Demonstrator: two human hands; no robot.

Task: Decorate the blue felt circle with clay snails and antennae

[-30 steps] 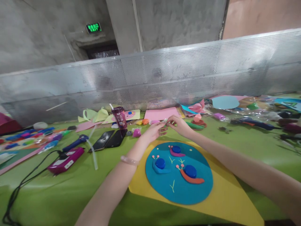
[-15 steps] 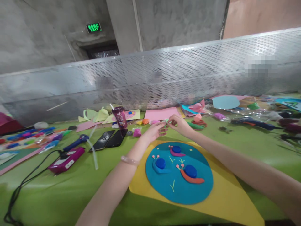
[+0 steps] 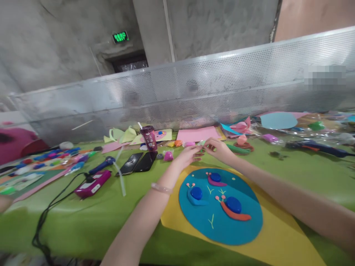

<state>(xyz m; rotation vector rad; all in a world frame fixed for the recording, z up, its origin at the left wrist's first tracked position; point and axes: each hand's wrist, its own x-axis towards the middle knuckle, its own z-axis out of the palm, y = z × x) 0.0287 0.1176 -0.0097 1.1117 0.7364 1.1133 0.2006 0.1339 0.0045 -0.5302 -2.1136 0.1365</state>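
Above the far edge of the blue round board, my left hand and my right hand meet at the fingertips. Both are closed in a pinch, and whatever lies between them is too small to make out. The board rests on a yellow sheet. On it are three clay snails with blue caps for shells: an orange snail, a blue snail and a purple snail. Thin yellow-green strands mark grass between them. A bracelet circles my left wrist.
Left of the board lie two phones, a blue glue gun and a magenta power strip with black cords. Behind stand a purple cup and pink paper. A dark tool lies right. A partial hand shows far left.
The view has swung slightly left, so everything sits further right in the picture. My hands stay together at the fingertips. Another person's partial hand has come in at the left edge.
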